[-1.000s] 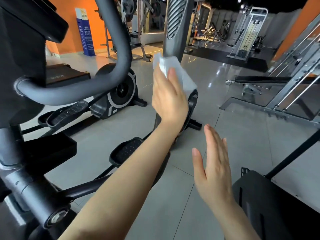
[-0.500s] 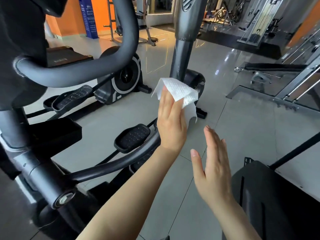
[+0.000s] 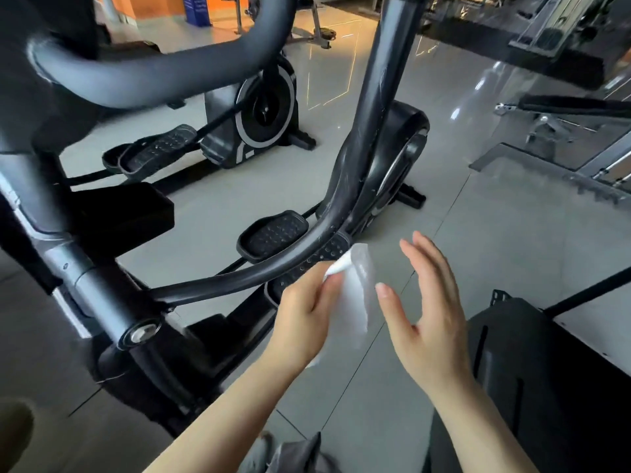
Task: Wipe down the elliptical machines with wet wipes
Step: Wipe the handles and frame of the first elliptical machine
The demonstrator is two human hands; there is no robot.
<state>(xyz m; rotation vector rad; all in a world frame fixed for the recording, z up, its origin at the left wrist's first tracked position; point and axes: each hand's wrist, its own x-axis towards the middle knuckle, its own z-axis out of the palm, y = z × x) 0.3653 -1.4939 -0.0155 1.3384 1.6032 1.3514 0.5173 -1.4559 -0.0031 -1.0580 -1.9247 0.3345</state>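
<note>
A black elliptical machine stands before me, its curved swing arm sweeping down from the upright to a pivot at the lower left. My left hand grips a white wet wipe, blurred by motion, just below and right of the lower curve of that arm, near a studded pedal. My right hand hovers beside the wipe with straight fingers, holding nothing.
A second elliptical with its flywheel stands further back on the grey tile floor. A black machine housing sits at the lower right. A weight bench and rack frames are at the upper right.
My left hand has carried the wipe down from the upright post to the lower curved arm near the pedals. The view has tilted downward. My right hand stayed open nearby.
</note>
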